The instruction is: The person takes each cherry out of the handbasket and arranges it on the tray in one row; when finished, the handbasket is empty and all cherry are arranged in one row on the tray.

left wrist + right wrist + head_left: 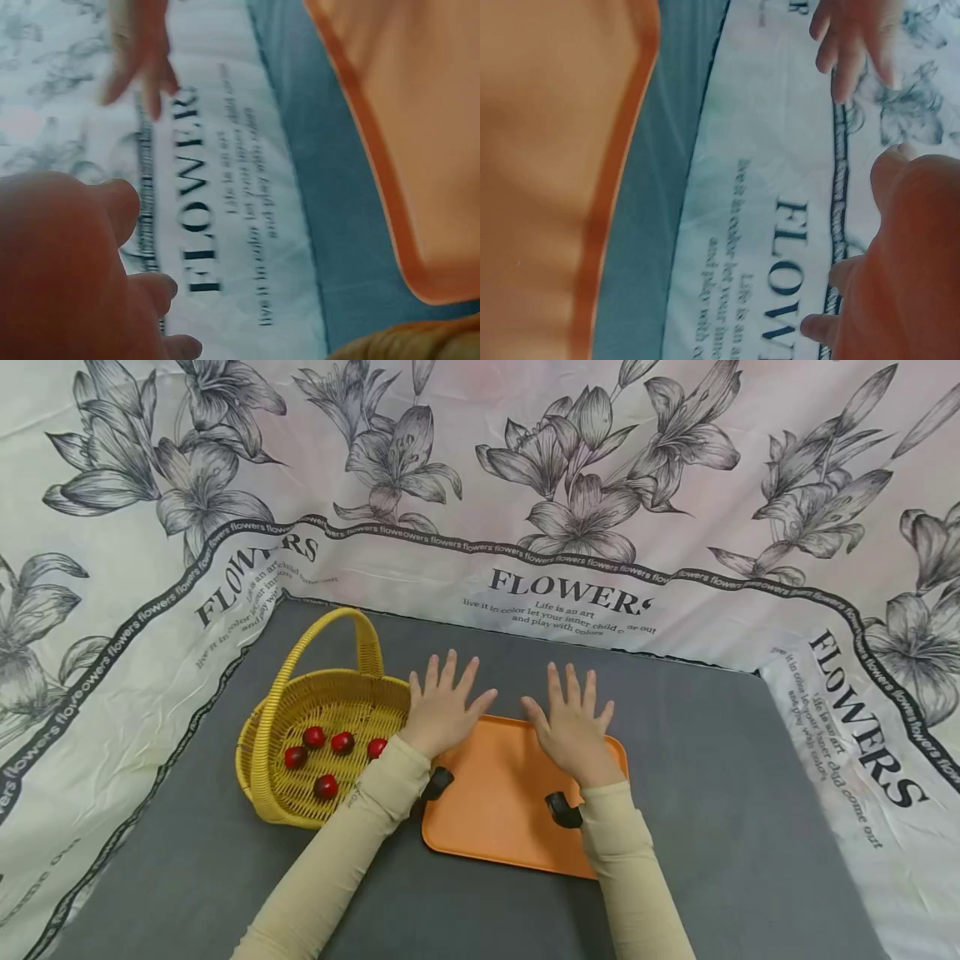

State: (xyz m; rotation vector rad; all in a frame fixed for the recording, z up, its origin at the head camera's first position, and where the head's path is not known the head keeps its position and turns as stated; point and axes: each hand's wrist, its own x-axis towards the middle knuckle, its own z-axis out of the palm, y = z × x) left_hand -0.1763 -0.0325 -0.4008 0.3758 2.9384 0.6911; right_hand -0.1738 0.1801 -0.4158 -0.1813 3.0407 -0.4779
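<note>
My left hand [442, 714] has its fingers spread, over the far left corner of an orange tray [495, 802] and beside the yellow basket's right side. The right hand [573, 735] is spread the same way over the tray's right half. Neither hand holds anything. In the woven yellow basket [300, 814], with its tall arched handle, lie several dark red cherries [342, 742]; the left hand and sleeve hide part of its right side. The left wrist view shows the tray's rim [375, 169] below the hand, and the right wrist view shows both hands above the cloth.
A grey tabletop [712, 777] carries the basket on the left and the tray in the middle. White cloth with drawn lilies and "FLOWERS" lettering [570, 593] surrounds its back and sides. Dark wrist-worn pieces [562, 810] show by the sleeve cuffs.
</note>
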